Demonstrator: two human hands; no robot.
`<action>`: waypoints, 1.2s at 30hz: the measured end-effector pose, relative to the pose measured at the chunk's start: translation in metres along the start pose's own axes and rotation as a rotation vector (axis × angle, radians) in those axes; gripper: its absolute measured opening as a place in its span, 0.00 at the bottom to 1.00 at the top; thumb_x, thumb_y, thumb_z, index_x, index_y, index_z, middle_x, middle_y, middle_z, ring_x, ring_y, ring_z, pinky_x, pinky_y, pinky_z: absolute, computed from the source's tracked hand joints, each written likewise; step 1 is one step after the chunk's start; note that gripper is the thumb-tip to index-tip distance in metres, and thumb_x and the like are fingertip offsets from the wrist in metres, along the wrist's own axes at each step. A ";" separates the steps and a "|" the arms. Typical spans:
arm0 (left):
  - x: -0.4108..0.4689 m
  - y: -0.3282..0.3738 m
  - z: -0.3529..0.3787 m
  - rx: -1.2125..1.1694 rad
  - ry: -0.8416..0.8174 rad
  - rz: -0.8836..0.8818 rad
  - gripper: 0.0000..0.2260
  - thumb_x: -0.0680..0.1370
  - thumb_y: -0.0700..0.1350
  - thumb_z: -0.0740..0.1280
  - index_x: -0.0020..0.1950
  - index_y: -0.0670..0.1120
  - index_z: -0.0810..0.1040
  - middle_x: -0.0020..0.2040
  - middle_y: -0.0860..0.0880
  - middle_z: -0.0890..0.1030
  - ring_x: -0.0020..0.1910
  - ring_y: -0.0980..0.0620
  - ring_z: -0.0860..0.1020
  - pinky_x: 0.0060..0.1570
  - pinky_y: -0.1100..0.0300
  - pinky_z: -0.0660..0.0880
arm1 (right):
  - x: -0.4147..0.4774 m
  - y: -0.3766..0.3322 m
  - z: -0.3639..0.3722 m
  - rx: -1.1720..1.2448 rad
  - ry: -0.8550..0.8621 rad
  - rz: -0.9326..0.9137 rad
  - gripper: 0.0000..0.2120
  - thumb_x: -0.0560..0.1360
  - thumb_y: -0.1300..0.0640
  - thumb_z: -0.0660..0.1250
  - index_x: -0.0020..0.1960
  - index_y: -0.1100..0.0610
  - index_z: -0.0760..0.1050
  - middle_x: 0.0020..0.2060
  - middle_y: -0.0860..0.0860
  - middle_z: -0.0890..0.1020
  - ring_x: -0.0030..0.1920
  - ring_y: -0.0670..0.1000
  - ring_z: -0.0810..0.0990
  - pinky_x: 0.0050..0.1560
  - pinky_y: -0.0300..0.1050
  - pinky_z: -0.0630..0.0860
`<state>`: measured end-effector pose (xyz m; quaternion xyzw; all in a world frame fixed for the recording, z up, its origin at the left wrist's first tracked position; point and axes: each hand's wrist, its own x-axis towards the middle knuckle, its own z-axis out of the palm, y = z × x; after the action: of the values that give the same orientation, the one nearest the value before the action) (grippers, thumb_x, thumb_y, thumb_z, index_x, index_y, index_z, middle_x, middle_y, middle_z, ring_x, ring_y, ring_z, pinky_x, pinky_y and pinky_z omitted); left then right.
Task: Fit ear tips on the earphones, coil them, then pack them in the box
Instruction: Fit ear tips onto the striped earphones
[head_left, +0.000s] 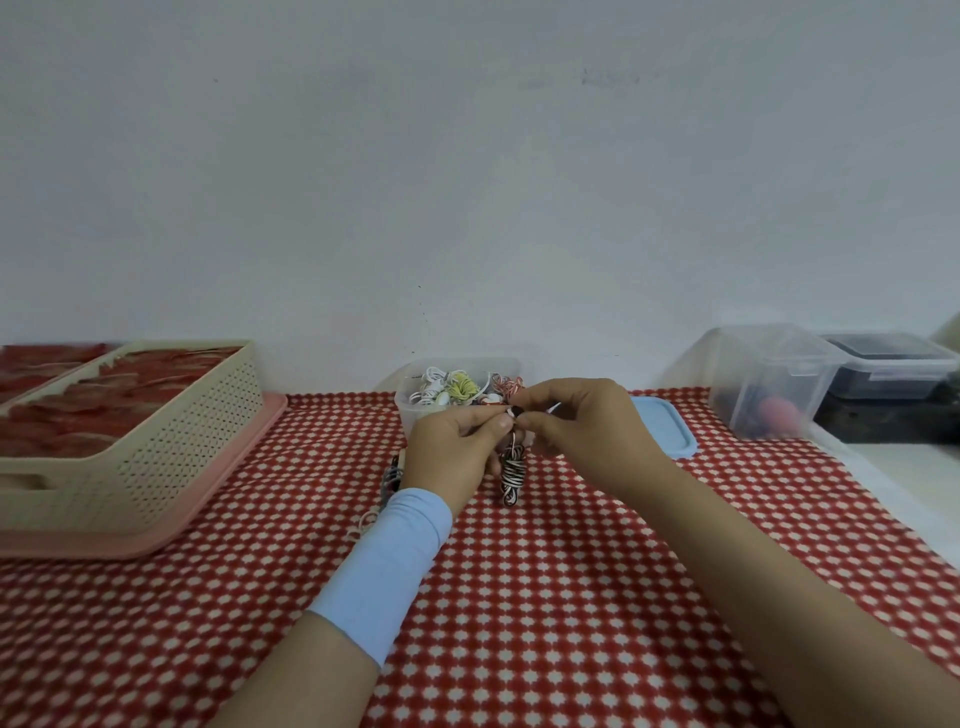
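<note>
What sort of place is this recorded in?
Likely a small home or workshop packing table: a red patterned tablecloth against a bare wall, a clear tub of coiled earphones, and a slotted basket of red items.

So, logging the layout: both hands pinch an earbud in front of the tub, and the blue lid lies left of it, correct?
No: the head view shows the lid right of the tub. The left hand and right hand do pinch an earbud in front.

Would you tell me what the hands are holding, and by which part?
The left hand and right hand both pinch the striped earphone at its earbud end; its coiled cable is below the grip.
</note>
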<state>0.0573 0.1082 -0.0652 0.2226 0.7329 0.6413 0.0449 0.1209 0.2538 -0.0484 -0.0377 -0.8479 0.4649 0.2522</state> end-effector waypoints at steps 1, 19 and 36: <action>0.000 0.000 -0.001 0.019 -0.006 0.004 0.07 0.78 0.41 0.69 0.52 0.50 0.85 0.32 0.54 0.83 0.25 0.57 0.74 0.34 0.65 0.75 | 0.000 -0.001 -0.002 -0.029 -0.017 -0.015 0.12 0.75 0.64 0.75 0.46 0.46 0.85 0.32 0.41 0.85 0.32 0.44 0.84 0.43 0.42 0.84; -0.003 0.002 -0.002 0.219 -0.025 0.158 0.09 0.78 0.40 0.69 0.55 0.50 0.85 0.39 0.57 0.84 0.30 0.62 0.79 0.40 0.71 0.76 | 0.001 0.000 -0.009 0.099 -0.050 0.034 0.14 0.72 0.65 0.77 0.42 0.46 0.85 0.34 0.49 0.87 0.34 0.46 0.85 0.40 0.42 0.83; -0.002 0.001 -0.005 0.045 -0.174 0.084 0.08 0.77 0.37 0.69 0.52 0.47 0.85 0.38 0.47 0.85 0.33 0.57 0.78 0.38 0.64 0.77 | 0.001 0.002 -0.031 0.308 -0.311 0.286 0.07 0.77 0.61 0.73 0.54 0.59 0.87 0.38 0.55 0.85 0.37 0.48 0.82 0.45 0.49 0.83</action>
<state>0.0576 0.1033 -0.0642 0.3091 0.7303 0.6043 0.0766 0.1339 0.2796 -0.0361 -0.0465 -0.7816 0.6198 0.0530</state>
